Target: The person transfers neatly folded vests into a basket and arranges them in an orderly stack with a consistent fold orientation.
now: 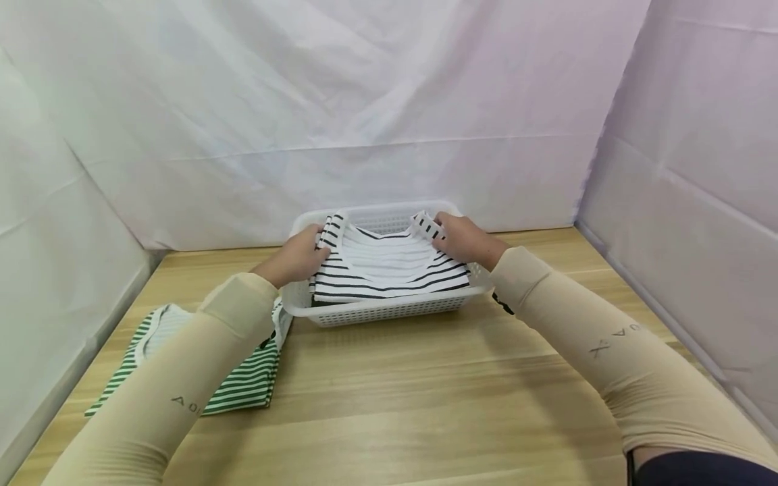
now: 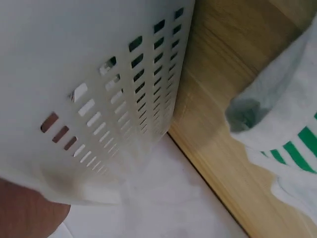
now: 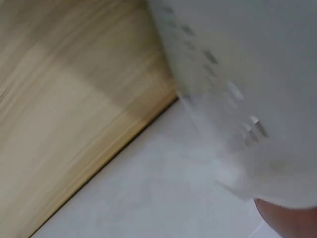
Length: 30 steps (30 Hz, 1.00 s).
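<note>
Green-striped shirt (image 1: 243, 378) lay under left forearm. Left hand (image 1: 296, 260) and right hand (image 1: 464, 239) each gripped black-striped shirt (image 1: 389, 270) between them, inside white basket (image 1: 389, 310).

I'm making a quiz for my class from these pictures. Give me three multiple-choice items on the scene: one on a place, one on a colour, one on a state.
1. Where is the black-striped shirt?
A. In the white basket
B. On the floor
C. Hung on the backdrop

2. What colour are the stripes of the shirt on the table, beside the basket?
A. Red
B. Green
C. Blue

3. What are the hands doing?
A. Both lie flat on the table
B. Only one touches cloth
C. Each grips a top corner of the black-striped shirt

Key: 1 A, the folded shirt sits inside the basket's walls. 2 B, the green-striped shirt lies left of the basket. 3 C, the left hand and the right hand curl round the shirt's corners.
</note>
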Each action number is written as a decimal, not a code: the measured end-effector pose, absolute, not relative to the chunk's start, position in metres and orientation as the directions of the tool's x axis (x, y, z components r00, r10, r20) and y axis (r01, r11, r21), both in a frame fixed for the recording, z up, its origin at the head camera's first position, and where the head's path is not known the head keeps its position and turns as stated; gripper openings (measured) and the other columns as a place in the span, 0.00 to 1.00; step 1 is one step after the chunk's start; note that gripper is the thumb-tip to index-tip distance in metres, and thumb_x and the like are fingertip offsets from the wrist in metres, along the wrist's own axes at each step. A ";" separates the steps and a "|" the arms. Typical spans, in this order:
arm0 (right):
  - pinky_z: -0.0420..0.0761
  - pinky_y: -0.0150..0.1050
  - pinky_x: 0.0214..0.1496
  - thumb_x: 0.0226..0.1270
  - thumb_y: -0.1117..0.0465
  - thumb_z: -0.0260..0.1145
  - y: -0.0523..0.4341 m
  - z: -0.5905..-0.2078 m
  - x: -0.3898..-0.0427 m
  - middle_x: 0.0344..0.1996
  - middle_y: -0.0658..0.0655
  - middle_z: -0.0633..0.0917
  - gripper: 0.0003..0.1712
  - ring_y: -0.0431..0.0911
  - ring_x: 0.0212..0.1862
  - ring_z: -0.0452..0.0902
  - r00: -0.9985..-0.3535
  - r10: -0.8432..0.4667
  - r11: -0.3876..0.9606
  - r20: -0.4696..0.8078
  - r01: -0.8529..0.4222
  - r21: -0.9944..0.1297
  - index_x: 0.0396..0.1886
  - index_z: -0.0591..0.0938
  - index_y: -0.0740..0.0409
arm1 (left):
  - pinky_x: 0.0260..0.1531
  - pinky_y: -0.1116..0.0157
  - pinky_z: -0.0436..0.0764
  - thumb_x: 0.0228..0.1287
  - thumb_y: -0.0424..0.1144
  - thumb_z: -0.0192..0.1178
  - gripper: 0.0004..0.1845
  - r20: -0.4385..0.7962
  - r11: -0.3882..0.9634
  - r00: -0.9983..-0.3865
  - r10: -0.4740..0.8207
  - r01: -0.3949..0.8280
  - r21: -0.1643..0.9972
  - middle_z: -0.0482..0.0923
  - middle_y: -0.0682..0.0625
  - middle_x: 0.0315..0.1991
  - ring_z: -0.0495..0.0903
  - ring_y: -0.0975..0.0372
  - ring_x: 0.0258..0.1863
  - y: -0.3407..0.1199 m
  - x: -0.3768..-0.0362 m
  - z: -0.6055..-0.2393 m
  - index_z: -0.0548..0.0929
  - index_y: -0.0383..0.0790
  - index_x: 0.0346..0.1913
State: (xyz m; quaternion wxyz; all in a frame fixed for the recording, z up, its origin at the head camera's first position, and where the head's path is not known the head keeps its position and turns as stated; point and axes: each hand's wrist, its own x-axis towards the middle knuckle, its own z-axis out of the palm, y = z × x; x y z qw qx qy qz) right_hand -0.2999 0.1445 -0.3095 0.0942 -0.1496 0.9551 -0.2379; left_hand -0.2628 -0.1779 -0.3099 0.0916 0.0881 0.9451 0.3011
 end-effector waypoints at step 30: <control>0.77 0.54 0.59 0.81 0.67 0.41 0.134 -0.326 -0.286 0.69 0.72 0.66 0.31 0.63 0.62 0.74 -0.956 -0.292 0.946 -0.008 -0.287 -0.148 0.80 0.50 0.57 | 0.31 0.54 0.81 0.72 0.27 0.49 0.28 0.056 0.947 -0.945 0.321 0.322 0.009 0.83 0.35 0.39 0.84 0.49 0.30 -0.150 -0.247 -0.321 0.61 0.32 0.73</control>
